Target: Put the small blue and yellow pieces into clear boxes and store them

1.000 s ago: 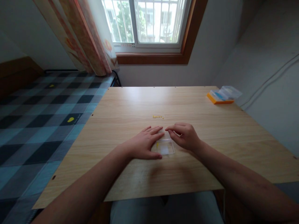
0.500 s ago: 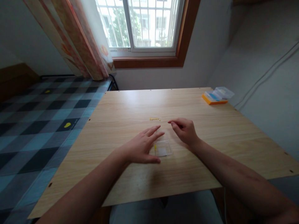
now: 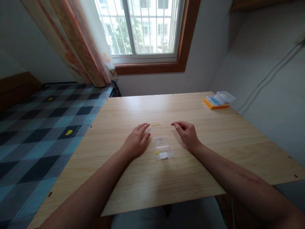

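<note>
A short row of tiny yellow beads (image 3: 156, 125) lies on the table between my two hands. My left hand (image 3: 137, 140) rests at the left end of that row, fingers stretched out and thumb apart; its fingertips come very close to the beads, and I cannot tell whether they touch. To the right of the beads, my right hand (image 3: 187, 132) is closed in a pinch. Whatever it holds, if anything, is too fine to make out. Nearer to me lies a clear plastic box (image 3: 169, 154) with its lid folded back, holding a few yellow bits and a whitish piece.
The pale wooden table (image 3: 133, 187) extends under both arms. At its far right corner sits an orange case (image 3: 214, 106) with a clear plastic box on it. A checked bed (image 3: 47, 127) adjoins the left side, and a cable (image 3: 267, 78) hangs along the right wall.
My left hand has moved left and away from over the clear box, to the left end of the bead row, uncovering the box's lid. My right hand stays pinched in nearly the same place.
</note>
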`<state>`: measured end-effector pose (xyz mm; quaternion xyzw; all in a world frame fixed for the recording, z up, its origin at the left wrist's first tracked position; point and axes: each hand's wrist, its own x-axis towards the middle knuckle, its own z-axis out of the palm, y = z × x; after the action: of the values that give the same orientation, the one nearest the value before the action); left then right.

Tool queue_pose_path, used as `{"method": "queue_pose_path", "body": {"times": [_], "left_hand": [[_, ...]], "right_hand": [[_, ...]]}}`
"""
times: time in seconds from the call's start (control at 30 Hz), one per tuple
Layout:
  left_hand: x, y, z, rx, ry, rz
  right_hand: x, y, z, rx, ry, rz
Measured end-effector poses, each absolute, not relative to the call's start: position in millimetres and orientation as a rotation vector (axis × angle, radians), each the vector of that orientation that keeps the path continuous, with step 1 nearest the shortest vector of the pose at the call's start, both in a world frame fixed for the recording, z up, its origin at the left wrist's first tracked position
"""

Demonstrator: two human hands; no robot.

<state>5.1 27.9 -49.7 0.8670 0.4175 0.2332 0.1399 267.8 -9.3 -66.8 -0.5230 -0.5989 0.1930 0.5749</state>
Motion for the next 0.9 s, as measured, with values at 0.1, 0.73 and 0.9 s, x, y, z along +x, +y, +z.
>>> {"method": "queue_pose_path", "body": {"times": [0.1, 0.73, 0.9], "left_hand": [[3.2, 32.0, -52.8, 2.507, 1.246, 0.675], [2.1, 28.9, -51.7, 2.555, 1.254, 0.585], [2.1, 28.9, -52.8, 2.561, 1.248, 0.582]], "right_hand": [[268.0, -13.1, -64.4, -1.194, -1.459, 0.427], [254.8, -49.2, -42.4, -0.832, -2.572, 0.399], [249.9, -52.2, -45.8, -0.837, -2.637, 0.288]]}}
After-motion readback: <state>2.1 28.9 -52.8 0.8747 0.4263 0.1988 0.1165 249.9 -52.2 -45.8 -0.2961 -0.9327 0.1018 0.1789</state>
